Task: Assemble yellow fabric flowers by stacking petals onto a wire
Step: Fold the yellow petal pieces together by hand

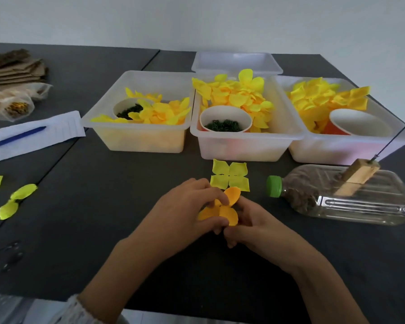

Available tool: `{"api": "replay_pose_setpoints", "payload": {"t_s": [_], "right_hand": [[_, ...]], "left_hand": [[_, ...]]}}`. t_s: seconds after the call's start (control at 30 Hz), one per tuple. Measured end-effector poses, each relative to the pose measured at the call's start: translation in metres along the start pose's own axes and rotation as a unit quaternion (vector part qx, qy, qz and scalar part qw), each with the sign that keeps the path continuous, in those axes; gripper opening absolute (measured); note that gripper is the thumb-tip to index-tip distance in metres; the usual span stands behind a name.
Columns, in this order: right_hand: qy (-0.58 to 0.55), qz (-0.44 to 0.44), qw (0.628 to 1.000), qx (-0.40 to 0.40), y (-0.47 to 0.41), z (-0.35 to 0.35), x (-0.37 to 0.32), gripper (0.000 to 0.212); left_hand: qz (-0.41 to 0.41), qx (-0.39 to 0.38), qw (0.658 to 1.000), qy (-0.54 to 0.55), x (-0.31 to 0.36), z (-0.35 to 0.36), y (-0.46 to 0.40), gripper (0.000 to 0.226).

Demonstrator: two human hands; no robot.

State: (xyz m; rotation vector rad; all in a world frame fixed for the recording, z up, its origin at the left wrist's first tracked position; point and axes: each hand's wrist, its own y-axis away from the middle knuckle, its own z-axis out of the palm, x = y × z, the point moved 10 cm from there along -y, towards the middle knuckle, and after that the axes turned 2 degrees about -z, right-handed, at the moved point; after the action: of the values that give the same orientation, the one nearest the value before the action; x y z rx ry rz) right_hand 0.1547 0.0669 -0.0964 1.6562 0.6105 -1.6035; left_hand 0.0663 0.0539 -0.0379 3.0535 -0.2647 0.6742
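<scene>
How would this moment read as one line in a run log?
stage: handling petal | left hand: holds orange petal piece | right hand: holds same piece | pale yellow petal piece: on table | wire: bare, upright on bottle

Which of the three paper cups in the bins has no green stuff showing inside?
The orange paper cup in the right-hand bin: it is tipped, its white interior bare.

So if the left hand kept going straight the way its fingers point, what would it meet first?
The left hand, gripping the orange petal piece, points up and right; likely first the pale yellow four-petal piece lying flat just beyond, though height is unclear.
</scene>
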Motion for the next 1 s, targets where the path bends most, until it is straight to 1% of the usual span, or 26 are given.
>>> {"api": "replay_pose_setpoints", "payload": {"t_s": [0.07, 0.1, 0.17, 0.23, 0.3, 0.43, 0.6, 0.67, 0.7, 0.73, 0.77, 0.8, 0.87, 0.9, 0.93, 0.97, 1.0], "right_hand": [[0.010, 0.001, 1.000, -0.004, 0.001, 0.002, 0.000, 0.051], [0.018, 0.001, 1.000, 0.003, 0.002, 0.001, 0.001, 0.049], [0.053, -0.013, 0.998, 0.025, 0.001, -0.001, -0.002, 0.039], [0.094, -0.041, 0.994, 0.044, 0.002, -0.003, -0.009, 0.025], [0.116, -0.063, 0.990, 0.049, 0.003, -0.003, -0.015, 0.017], [0.131, -0.081, 0.986, 0.058, 0.004, -0.002, -0.015, 0.016], [0.073, -0.055, 0.993, 0.078, 0.005, 0.000, -0.007, 0.022], [0.076, -0.025, 0.991, 0.104, 0.004, -0.002, -0.002, 0.022], [0.078, 0.007, 0.989, 0.123, 0.000, -0.005, 0.002, 0.022], [0.061, 0.068, 0.985, 0.148, -0.007, -0.010, 0.015, 0.022], [0.049, 0.130, 0.980, 0.144, -0.008, -0.009, 0.026, 0.022], [0.027, 0.162, 0.977, 0.136, -0.009, -0.006, 0.032, 0.022], [0.036, 0.149, 0.978, 0.142, -0.018, -0.010, 0.029, 0.020], [0.045, 0.160, 0.976, 0.144, -0.023, -0.014, 0.029, 0.014], [0.042, 0.190, 0.968, 0.159, -0.025, -0.019, 0.033, 0.015], [0.054, 0.215, 0.961, 0.163, -0.023, -0.019, 0.033, 0.022], [0.070, 0.232, 0.958, 0.154, -0.022, -0.020, 0.040, 0.015]], "left_hand": [[-0.013, -0.012, 1.000, -0.020, 0.000, 0.001, -0.001, 0.029], [-0.022, -0.014, 0.999, -0.023, -0.001, 0.001, -0.002, 0.029], [-0.032, -0.009, 0.999, -0.007, -0.002, 0.001, -0.003, 0.028], [-0.043, -0.001, 0.998, 0.046, -0.003, 0.001, -0.003, 0.026], [-0.057, 0.015, 0.993, 0.103, -0.005, -0.001, -0.001, 0.023], [-0.082, 0.040, 0.984, 0.155, -0.010, -0.002, 0.002, 0.017], [-0.106, 0.054, 0.979, 0.168, -0.009, -0.004, 0.000, 0.016], [-0.103, 0.062, 0.976, 0.179, -0.007, -0.006, 0.000, 0.017], [-0.102, 0.065, 0.976, 0.183, -0.006, -0.007, 0.000, 0.017], [-0.101, 0.067, 0.976, 0.184, -0.005, -0.007, -0.001, 0.015], [-0.099, 0.069, 0.976, 0.182, -0.004, -0.009, -0.001, 0.014], [-0.094, 0.074, 0.976, 0.179, -0.003, -0.010, -0.001, 0.014], [-0.079, 0.086, 0.978, 0.175, 0.001, -0.014, -0.002, 0.015], [-0.072, 0.090, 0.979, 0.169, 0.003, -0.016, -0.003, 0.014], [-0.067, 0.092, 0.980, 0.160, 0.004, -0.017, -0.003, 0.014], [-0.062, 0.093, 0.982, 0.151, 0.005, -0.017, -0.003, 0.014], [-0.059, 0.093, 0.983, 0.145, 0.005, -0.017, -0.004, 0.014]]}}
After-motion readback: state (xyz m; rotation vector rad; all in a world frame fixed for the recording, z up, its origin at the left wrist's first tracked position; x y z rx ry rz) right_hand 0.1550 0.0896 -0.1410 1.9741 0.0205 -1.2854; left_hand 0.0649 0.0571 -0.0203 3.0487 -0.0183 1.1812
